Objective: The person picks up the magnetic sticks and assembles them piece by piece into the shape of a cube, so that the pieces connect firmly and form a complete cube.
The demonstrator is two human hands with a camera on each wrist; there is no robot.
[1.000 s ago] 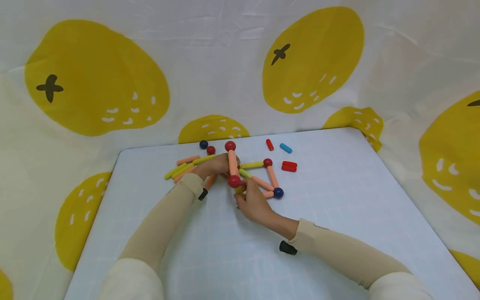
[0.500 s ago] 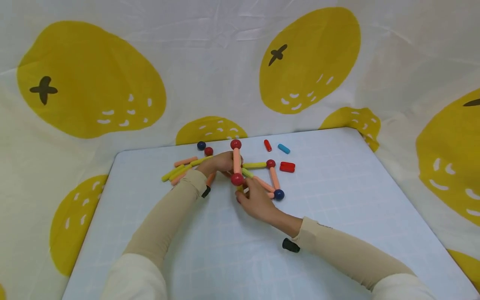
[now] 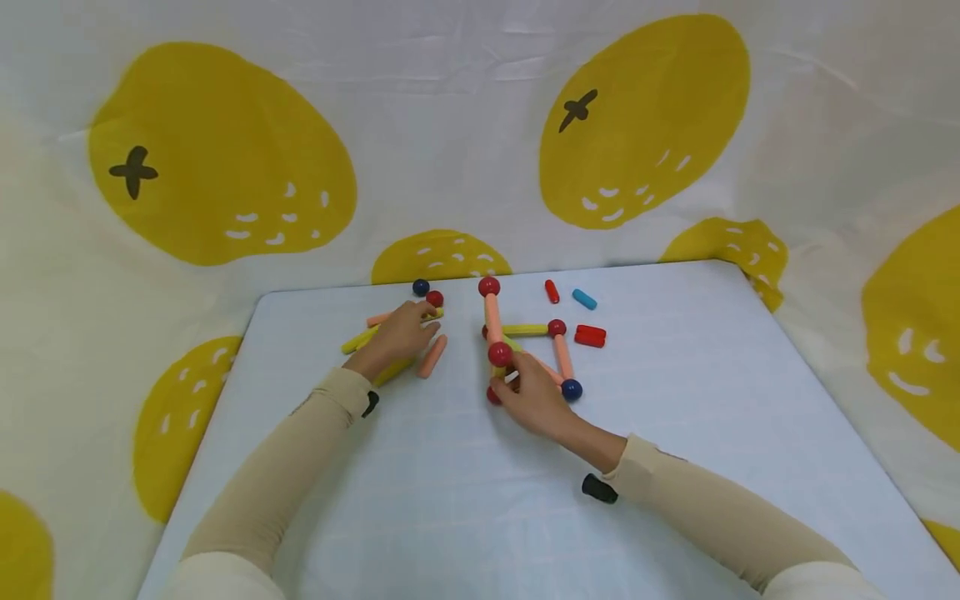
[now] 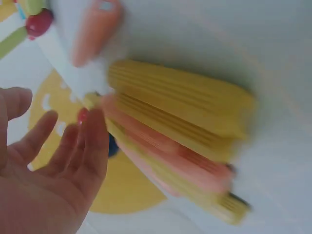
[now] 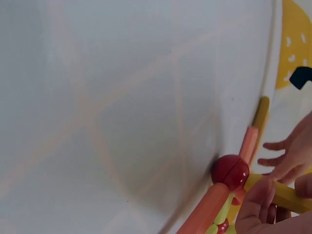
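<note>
Magnetic-looking rods and balls form a frame. Its standing part has a pink rod (image 3: 493, 321) between two red balls, the nearer one (image 3: 500, 354) above a yellow rod (image 5: 290, 197). My right hand (image 3: 536, 400) pinches that yellow rod close to the red ball (image 5: 230, 172) at its lower end. On the table side, yellow and pink rods run to a red ball (image 3: 557, 327) and a dark blue ball (image 3: 572, 390). My left hand (image 3: 401, 335) holds nothing, fingers spread loosely over a pile of loose yellow rods (image 4: 180, 97) and pink ones. A single pink rod (image 3: 432, 357) lies beside it.
Behind the left hand sit a loose dark blue ball (image 3: 421, 287) and a red ball (image 3: 434, 298). Short red rods (image 3: 590, 336) and a blue rod (image 3: 584, 299) lie right of the frame. A lemon-print cloth (image 3: 450, 150) hangs behind the table's back edge.
My left hand has let go of the frame and moved left to the loose rods, its fingers opening. The right hand still pinches the yellow rod of the frame.
</note>
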